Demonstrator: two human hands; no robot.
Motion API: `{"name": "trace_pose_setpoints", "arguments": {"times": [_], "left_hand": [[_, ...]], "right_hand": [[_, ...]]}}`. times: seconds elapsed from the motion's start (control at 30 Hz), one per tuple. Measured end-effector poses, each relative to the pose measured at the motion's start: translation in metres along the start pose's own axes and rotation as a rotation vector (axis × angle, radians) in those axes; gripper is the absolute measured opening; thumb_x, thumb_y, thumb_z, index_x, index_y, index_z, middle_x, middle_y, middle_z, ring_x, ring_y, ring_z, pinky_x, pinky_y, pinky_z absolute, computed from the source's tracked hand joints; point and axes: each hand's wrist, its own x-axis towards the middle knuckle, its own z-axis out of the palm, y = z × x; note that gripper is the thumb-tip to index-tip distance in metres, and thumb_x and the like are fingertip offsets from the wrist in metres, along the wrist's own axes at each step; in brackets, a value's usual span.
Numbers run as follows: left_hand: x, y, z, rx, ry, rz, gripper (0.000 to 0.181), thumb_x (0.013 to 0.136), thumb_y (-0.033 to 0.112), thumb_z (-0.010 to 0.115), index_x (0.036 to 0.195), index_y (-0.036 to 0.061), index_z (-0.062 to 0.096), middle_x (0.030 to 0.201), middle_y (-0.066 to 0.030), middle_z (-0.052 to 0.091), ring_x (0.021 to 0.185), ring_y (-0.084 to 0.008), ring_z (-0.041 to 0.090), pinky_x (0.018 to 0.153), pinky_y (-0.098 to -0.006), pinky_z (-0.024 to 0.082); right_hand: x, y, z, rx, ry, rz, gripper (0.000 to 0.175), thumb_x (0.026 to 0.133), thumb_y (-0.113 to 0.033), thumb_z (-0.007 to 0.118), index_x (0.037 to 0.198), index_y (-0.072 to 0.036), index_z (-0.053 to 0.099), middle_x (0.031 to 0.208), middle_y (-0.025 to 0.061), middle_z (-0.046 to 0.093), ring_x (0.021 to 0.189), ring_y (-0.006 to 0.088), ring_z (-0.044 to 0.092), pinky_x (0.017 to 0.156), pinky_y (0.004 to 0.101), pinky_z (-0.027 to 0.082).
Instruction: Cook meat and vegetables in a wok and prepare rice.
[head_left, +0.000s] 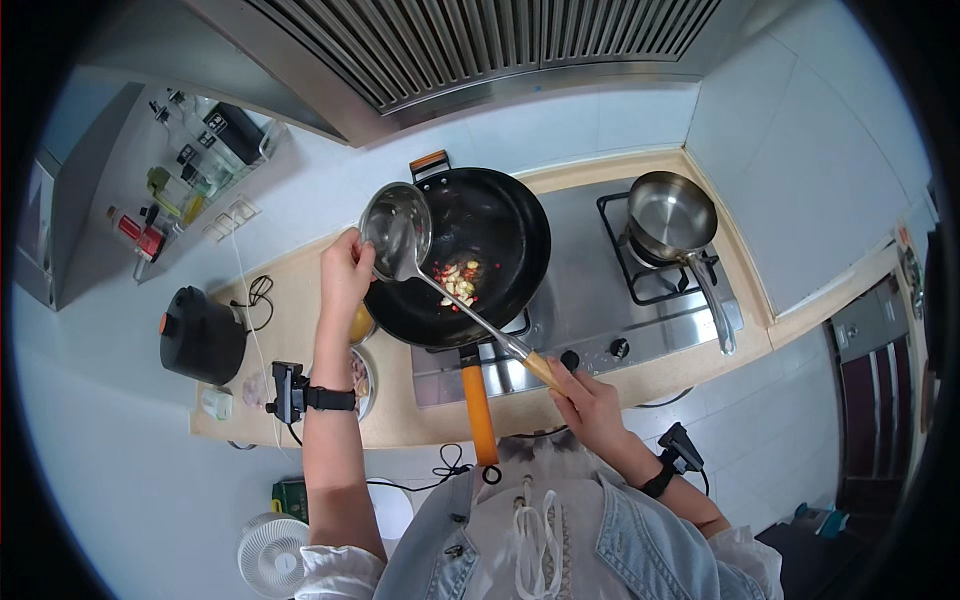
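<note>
My left hand (348, 271) grips the rim of a stainless steel bowl (397, 193), tilted over the left side of a black wok (499, 210). My right hand (592, 409) is closed around the wooden handle of a metal wok spatula (480, 321). The spatula's head is inside the bowl, against its inner wall. Chopped garlic with small red chili pieces (457, 286) lies in the wok. The wok sits on the left burner, its orange handle (478, 412) pointing toward me. Whether food is left in the bowl I cannot tell.
A steel saucepan (671, 210) rests on the right burner of the gas stove (570, 225). Partly behind my left forearm are a dish of raw meat pieces (361, 379) and a bowl with yellow contents (361, 324). A black cooker (202, 337) stands farther left; the range hood (480, 82) hangs above.
</note>
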Motion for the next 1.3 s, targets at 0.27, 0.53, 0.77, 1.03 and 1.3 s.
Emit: {"name": "trace_pose_setpoints", "arguments": {"times": [0.27,0.53,0.77,1.03,1.3], "left_hand": [[-0.006,0.004,-0.005,0.125,-0.004,0.036,0.018,0.081,0.003,0.054,0.066,-0.0018,0.044,0.05,-0.0106,0.047,0.042,-0.0181,0.054,0.042,-0.0305,0.042],[-0.002,-0.011,-0.009,0.242,0.049,0.136,0.018,0.081,0.004,0.054,0.067,-0.0026,0.044,0.051,-0.0131,0.047,0.042,-0.0214,0.054,0.043,-0.0318,0.042],[-0.005,0.003,-0.006,0.086,0.069,0.059,0.019,0.081,0.004,0.054,0.066,-0.0027,0.044,0.049,-0.013,0.047,0.042,-0.0209,0.055,0.043,-0.0319,0.042],[-0.008,0.001,-0.014,0.118,0.064,-0.011,0.018,0.08,0.005,0.054,0.066,-0.0029,0.046,0.049,-0.0122,0.048,0.043,-0.0207,0.056,0.042,-0.0323,0.043],[-0.003,-0.022,-0.011,0.273,0.173,0.055,0.019,0.079,0.006,0.055,0.065,-0.0034,0.047,0.051,-0.0133,0.05,0.042,-0.0224,0.057,0.041,-0.0314,0.044]], "right_hand": [[0.003,0.009,-0.01,-0.089,0.029,-0.006,0.048,0.075,-0.007,0.063,0.122,-0.005,0.051,0.064,0.0064,0.046,0.049,0.022,0.05,0.046,0.0336,0.042],[0.005,0.015,-0.011,-0.16,-0.016,-0.074,0.046,0.077,-0.007,0.061,0.121,-0.005,0.051,0.065,0.0077,0.048,0.049,0.023,0.05,0.046,0.0334,0.042],[0.015,0.003,-0.009,0.062,-0.061,0.025,0.044,0.078,-0.005,0.06,0.121,-0.003,0.05,0.064,0.0098,0.05,0.05,0.0239,0.052,0.045,0.0344,0.041],[0.022,0.005,-0.021,-0.037,-0.03,0.059,0.044,0.077,-0.002,0.061,0.12,-0.003,0.051,0.065,0.0108,0.051,0.049,0.0231,0.05,0.047,0.0327,0.041],[0.032,0.001,-0.04,-0.039,-0.08,0.044,0.036,0.079,-0.006,0.059,0.114,-0.003,0.056,0.072,0.0154,0.059,0.057,0.0277,0.057,0.052,0.0333,0.045]]}}
